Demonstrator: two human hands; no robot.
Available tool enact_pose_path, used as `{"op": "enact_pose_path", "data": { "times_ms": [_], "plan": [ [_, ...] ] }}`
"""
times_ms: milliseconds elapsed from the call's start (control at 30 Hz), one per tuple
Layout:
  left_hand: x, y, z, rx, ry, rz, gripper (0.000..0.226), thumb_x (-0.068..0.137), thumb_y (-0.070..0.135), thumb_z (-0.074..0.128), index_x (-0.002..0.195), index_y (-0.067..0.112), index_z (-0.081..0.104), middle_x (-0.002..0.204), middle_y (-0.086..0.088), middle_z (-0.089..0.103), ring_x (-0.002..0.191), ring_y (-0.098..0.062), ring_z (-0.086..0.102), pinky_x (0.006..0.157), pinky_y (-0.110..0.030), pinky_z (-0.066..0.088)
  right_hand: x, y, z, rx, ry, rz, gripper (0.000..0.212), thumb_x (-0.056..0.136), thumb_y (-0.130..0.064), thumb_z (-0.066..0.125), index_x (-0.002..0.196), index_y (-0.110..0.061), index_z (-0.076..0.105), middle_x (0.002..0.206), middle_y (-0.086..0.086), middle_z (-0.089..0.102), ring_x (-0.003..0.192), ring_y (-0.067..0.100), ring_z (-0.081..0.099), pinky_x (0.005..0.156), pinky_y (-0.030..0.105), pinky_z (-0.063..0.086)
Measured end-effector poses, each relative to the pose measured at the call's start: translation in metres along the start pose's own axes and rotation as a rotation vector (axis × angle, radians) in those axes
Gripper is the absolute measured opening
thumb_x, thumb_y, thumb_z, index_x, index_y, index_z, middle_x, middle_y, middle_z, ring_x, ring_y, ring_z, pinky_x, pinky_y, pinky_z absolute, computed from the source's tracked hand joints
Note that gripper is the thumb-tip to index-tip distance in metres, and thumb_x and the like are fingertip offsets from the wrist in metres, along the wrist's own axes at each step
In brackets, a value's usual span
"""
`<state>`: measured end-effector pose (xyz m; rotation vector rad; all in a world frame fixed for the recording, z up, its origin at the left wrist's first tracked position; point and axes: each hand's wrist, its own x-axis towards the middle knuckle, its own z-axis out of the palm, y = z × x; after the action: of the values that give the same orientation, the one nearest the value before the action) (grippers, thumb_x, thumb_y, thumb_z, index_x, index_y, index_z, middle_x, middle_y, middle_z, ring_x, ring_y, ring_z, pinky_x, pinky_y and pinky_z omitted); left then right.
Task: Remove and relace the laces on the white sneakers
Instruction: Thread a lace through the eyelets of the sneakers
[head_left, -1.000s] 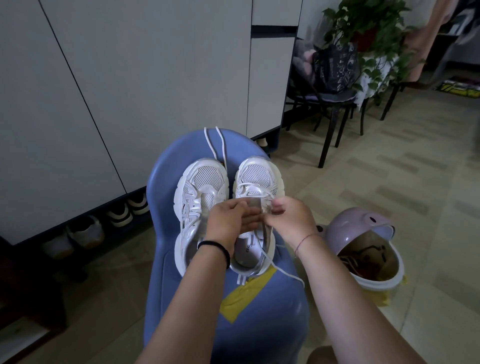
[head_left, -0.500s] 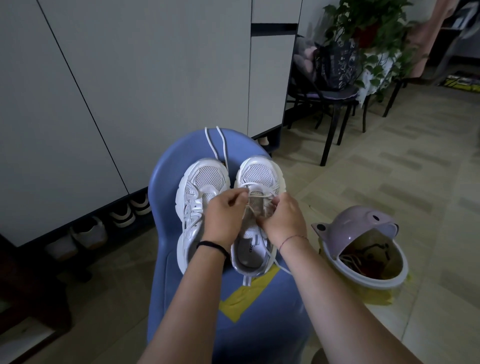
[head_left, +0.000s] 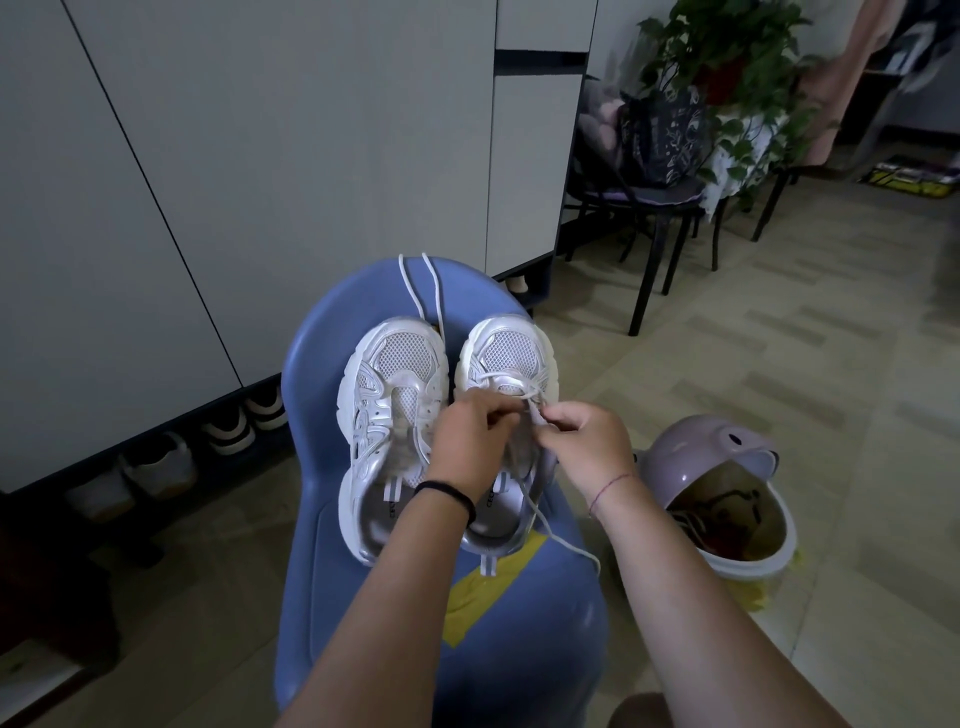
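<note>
Two white sneakers stand side by side on a blue stool (head_left: 332, 519), toes pointing away from me. The left sneaker (head_left: 392, 395) has no lace in its eyelets. A loose white lace (head_left: 418, 291) lies over the stool's far edge beyond it. The right sneaker (head_left: 506, 358) has a white lace (head_left: 524, 387) across its lower eyelets. My left hand (head_left: 470, 441) and my right hand (head_left: 584, 441) both pinch this lace over the sneaker's tongue. One lace end (head_left: 561, 540) trails off the stool towards me.
A pale lilac lidded bin (head_left: 727, 499) stands open on the floor right of the stool. White cupboards fill the left, with shoes (head_left: 228, 431) beneath them. A black chair with a bag (head_left: 660, 140) and a plant (head_left: 727, 62) stand at the back right.
My right hand has pulled slightly right and away from the left hand, drawing the lace taut over the right sneaker. The sneakers have not moved.
</note>
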<state>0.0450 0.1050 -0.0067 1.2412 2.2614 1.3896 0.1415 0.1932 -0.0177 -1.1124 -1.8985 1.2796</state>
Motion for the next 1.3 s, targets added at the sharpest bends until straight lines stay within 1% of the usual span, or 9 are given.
{"op": "enact_pose_path", "data": {
  "times_ms": [233, 367, 467, 667, 800, 867, 967, 1167, 1300],
  "plan": [
    [0.002, 0.001, 0.005, 0.114, -0.031, 0.069, 0.023, 0.093, 0.004, 0.056, 0.109, 0.008, 0.072, 0.105, -0.016, 0.062, 0.098, -0.025, 0.057, 0.073, -0.014, 0.030, 0.005, 0.009, -0.008, 0.060, -0.071, 0.002, 0.024, 0.083, -0.006, 0.070, 0.106, -0.006, 0.072, 0.099, 0.005, 0.072, 0.091, 0.014, 0.065, 0.090, 0.030, 0.051],
    [0.006, -0.003, 0.008, 0.084, 0.003, 0.038, 0.018, 0.091, 0.006, 0.062, 0.105, 0.005, 0.073, 0.105, -0.012, 0.064, 0.084, -0.012, 0.052, 0.068, -0.007, 0.032, 0.005, 0.010, -0.011, 0.068, -0.090, -0.023, 0.023, 0.085, -0.007, 0.069, 0.108, -0.004, 0.071, 0.095, 0.001, 0.069, 0.087, 0.010, 0.063, 0.084, 0.025, 0.047],
    [0.008, -0.004, 0.009, 0.062, 0.029, 0.034, 0.013, 0.088, 0.007, 0.065, 0.099, 0.003, 0.073, 0.098, -0.007, 0.064, 0.075, -0.008, 0.048, 0.065, 0.000, 0.035, 0.005, 0.008, -0.011, 0.059, -0.107, -0.020, 0.024, 0.087, -0.008, 0.068, 0.111, -0.005, 0.070, 0.092, -0.001, 0.068, 0.084, 0.008, 0.061, 0.085, 0.028, 0.049],
    [0.009, -0.003, 0.011, 0.088, 0.059, 0.036, 0.010, 0.088, 0.008, 0.065, 0.091, 0.003, 0.074, 0.084, 0.000, 0.058, 0.070, -0.008, 0.047, 0.063, -0.013, 0.031, 0.004, 0.007, -0.012, 0.081, -0.121, -0.017, 0.026, 0.086, -0.009, 0.068, 0.112, -0.007, 0.070, 0.088, -0.006, 0.067, 0.078, -0.001, 0.060, 0.079, 0.025, 0.048],
    [0.009, -0.005, 0.009, 0.063, 0.084, 0.012, 0.009, 0.089, 0.009, 0.065, 0.090, 0.004, 0.073, 0.083, 0.002, 0.059, 0.075, -0.010, 0.050, 0.061, -0.011, 0.032, 0.003, 0.006, -0.009, 0.111, -0.120, -0.004, 0.028, 0.085, -0.009, 0.070, 0.113, -0.007, 0.068, 0.088, -0.006, 0.067, 0.078, 0.001, 0.061, 0.077, 0.025, 0.048],
    [0.008, -0.008, 0.005, 0.039, 0.089, -0.004, 0.010, 0.090, 0.010, 0.065, 0.093, 0.005, 0.073, 0.084, 0.003, 0.060, 0.077, -0.009, 0.052, 0.062, -0.003, 0.035, 0.003, 0.006, -0.007, 0.114, -0.117, 0.007, 0.025, 0.084, -0.011, 0.071, 0.109, -0.009, 0.069, 0.086, -0.007, 0.067, 0.078, 0.004, 0.062, 0.075, 0.026, 0.049],
    [0.007, -0.010, 0.000, -0.008, 0.089, -0.041, 0.011, 0.091, 0.011, 0.064, 0.094, 0.005, 0.072, 0.081, 0.002, 0.063, 0.068, -0.005, 0.052, 0.060, 0.000, 0.037, 0.003, 0.006, -0.004, 0.114, -0.090, 0.046, 0.009, 0.082, -0.014, 0.074, 0.087, -0.016, 0.066, 0.081, -0.002, 0.068, 0.077, 0.012, 0.062, 0.079, 0.036, 0.054],
    [0.003, -0.005, -0.012, -0.229, 0.106, -0.144, 0.009, 0.093, 0.005, 0.059, 0.088, 0.007, 0.066, 0.058, -0.001, 0.057, 0.044, -0.001, 0.048, 0.052, -0.019, 0.045, 0.000, 0.001, -0.005, 0.084, -0.055, 0.053, 0.010, 0.081, -0.018, 0.074, 0.075, -0.020, 0.067, 0.076, 0.000, 0.068, 0.078, 0.018, 0.064, 0.082, 0.045, 0.057],
    [0.001, -0.006, -0.033, -0.252, 0.245, -0.176, 0.011, 0.093, 0.007, 0.058, 0.088, 0.009, 0.068, 0.067, -0.003, 0.064, 0.055, -0.004, 0.058, 0.058, -0.017, 0.052, -0.004, -0.003, -0.006, 0.074, -0.058, 0.047, 0.019, 0.082, -0.015, 0.073, 0.067, -0.024, 0.066, 0.072, 0.000, 0.067, 0.074, 0.017, 0.062, 0.081, 0.046, 0.056]
  ]
}}
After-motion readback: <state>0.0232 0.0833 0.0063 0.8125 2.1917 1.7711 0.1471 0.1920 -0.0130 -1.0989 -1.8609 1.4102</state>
